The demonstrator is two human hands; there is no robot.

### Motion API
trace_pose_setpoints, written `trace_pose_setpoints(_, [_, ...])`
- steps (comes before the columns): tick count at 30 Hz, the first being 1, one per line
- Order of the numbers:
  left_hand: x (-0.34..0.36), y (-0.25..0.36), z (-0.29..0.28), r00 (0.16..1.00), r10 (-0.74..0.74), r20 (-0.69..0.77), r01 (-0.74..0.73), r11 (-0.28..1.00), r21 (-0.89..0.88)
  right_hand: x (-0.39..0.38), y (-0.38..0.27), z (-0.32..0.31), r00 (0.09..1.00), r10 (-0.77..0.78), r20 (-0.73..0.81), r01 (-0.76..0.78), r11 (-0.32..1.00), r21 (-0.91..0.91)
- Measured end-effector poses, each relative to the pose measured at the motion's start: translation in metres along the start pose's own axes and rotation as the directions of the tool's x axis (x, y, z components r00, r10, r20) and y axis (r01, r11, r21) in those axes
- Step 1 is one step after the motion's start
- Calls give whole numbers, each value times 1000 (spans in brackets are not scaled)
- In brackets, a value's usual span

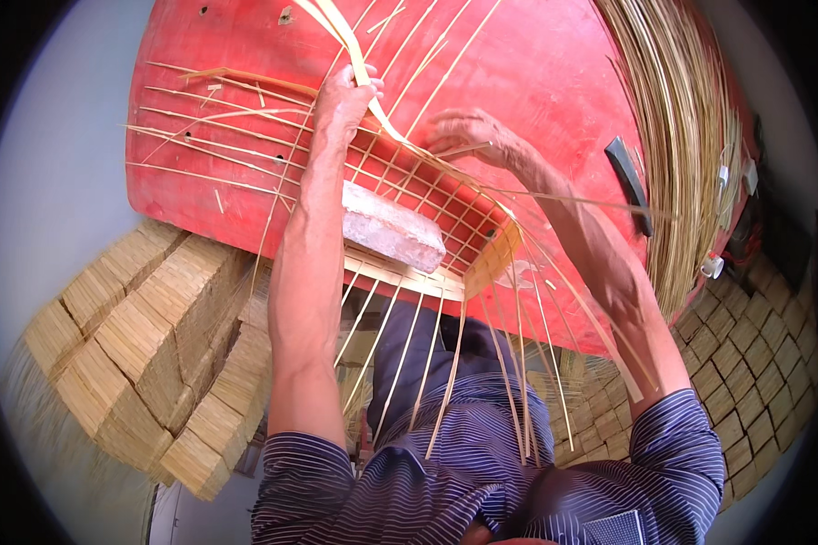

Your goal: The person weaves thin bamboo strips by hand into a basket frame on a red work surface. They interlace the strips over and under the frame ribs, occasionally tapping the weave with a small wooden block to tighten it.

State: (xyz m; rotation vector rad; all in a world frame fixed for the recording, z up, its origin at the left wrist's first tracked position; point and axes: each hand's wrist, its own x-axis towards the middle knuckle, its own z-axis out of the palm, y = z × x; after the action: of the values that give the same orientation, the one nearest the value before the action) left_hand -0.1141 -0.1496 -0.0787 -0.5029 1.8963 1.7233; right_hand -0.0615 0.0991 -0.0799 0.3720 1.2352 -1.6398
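Observation:
A partly woven bamboo basket (488,258) lies on the red table, its open grid of strips showing and loose strip ends fanning out on several sides. Inside it rests a whitish rectangular block (393,227). My left hand (344,102) is closed around a wide, pale bamboo strip (355,56), which curves down along the basket's far side. To its right, my right hand (468,134) is bent in by that same far side, close to the thin strip ends. Motion smears its fingers, so I cannot make out whether they grip a strip.
A thick bundle of thin bamboo strips (677,136) lies along the right of the red table (545,82). Beside it is a dark, narrow tool (629,186). Bundled bamboo pieces are stacked below at the left (145,318) and right (745,363).

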Motion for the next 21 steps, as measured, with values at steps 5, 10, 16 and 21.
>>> trace_pose_setpoints(5, [-14, 21, -11, 995, 50, 90, -70, 968, 240, 23, -14, 18, 956, -248, -156, 258, 965, 46])
trace_pose_setpoints(10, [-13, 32, -22, 950, 80, 301, -184, 924, 334, 35, -31, 41, 962, -260, -82, 256, 965, -53])
trace_pose_setpoints(16, [-8, 26, -21, 953, 198, 228, -289, 817, 498, 25, -37, 44, 960, -278, 12, 266, 904, -335])
trace_pose_setpoints(21, [-46, -3, 8, 872, 458, -174, -283, 761, 584, 22, -24, 34, 988, -141, 67, 156, 849, -505])
